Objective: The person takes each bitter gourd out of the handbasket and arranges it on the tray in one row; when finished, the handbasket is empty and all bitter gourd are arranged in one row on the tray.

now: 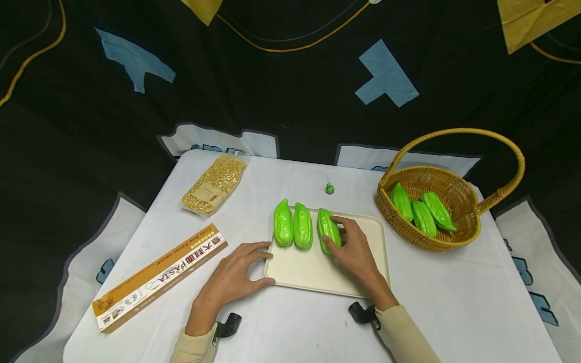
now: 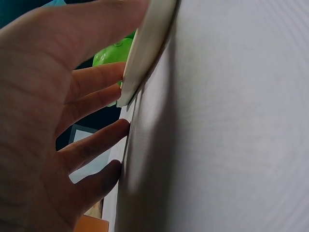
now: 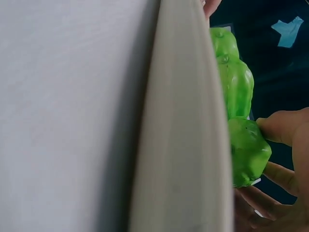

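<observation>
On a cream tray (image 1: 313, 275) lie glossy green peppers in a row, stems toward the far side. My right hand (image 1: 356, 249) holds the rightmost pepper (image 1: 328, 229) between thumb and fingers, over the tray's far half. To its left are the middle pepper (image 1: 302, 227) and the left pepper (image 1: 283, 224), side by side. My left hand (image 1: 233, 272) rests at the tray's near left corner, fingertips on the left rim and thumb at the front edge. In the left wrist view its fingers (image 2: 96, 77) are spread and fairly straight. The right wrist view shows the held pepper (image 3: 247, 152) pinched from the side.
A wicker basket (image 1: 408, 237) with a tall handle stands at the right, holding more green peppers (image 1: 424, 219). A small green object (image 1: 329, 188) lies beyond the tray. At the left are a bag of yellow grains (image 1: 222, 174) and a long pasta box (image 1: 159, 277).
</observation>
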A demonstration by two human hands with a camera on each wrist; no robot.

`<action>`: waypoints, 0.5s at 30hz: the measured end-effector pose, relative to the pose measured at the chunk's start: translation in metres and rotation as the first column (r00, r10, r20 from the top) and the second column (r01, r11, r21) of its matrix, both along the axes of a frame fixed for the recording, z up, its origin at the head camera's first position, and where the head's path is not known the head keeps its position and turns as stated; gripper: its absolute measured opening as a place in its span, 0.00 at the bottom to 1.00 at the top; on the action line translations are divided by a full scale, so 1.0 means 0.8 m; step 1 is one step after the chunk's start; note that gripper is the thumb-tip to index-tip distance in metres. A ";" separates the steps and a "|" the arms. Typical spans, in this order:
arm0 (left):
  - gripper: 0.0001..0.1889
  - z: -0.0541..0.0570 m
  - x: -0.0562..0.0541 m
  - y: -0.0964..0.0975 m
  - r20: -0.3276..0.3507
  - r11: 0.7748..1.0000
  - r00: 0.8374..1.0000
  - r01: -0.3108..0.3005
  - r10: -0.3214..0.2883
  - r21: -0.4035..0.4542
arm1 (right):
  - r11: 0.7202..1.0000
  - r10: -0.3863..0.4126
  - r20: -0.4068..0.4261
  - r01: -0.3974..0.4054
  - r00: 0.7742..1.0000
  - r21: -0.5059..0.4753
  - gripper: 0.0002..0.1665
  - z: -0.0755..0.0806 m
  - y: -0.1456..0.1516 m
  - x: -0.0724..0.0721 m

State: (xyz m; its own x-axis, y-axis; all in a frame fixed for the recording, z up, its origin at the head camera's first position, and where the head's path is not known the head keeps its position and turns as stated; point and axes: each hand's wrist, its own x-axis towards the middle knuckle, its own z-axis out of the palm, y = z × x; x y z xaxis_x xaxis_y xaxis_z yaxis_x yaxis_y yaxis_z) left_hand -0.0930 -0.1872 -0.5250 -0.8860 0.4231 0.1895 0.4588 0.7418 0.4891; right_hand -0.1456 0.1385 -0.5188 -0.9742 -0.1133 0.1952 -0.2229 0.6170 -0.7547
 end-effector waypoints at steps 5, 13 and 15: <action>0.32 0.000 -0.001 0.000 -0.001 1.000 1.000 0.000 0.000 0.002 | 0.999 -0.012 0.024 0.011 1.000 0.034 0.34 0.003 -0.009 -0.004; 0.31 0.000 0.000 0.000 -0.003 1.000 1.000 0.002 -0.002 0.003 | 0.999 -0.030 0.049 0.028 0.998 0.040 0.34 0.005 -0.018 -0.007; 0.31 0.001 0.000 0.000 -0.002 1.000 1.000 0.002 -0.002 0.002 | 0.999 -0.030 0.053 0.027 0.998 0.045 0.34 0.006 -0.020 -0.007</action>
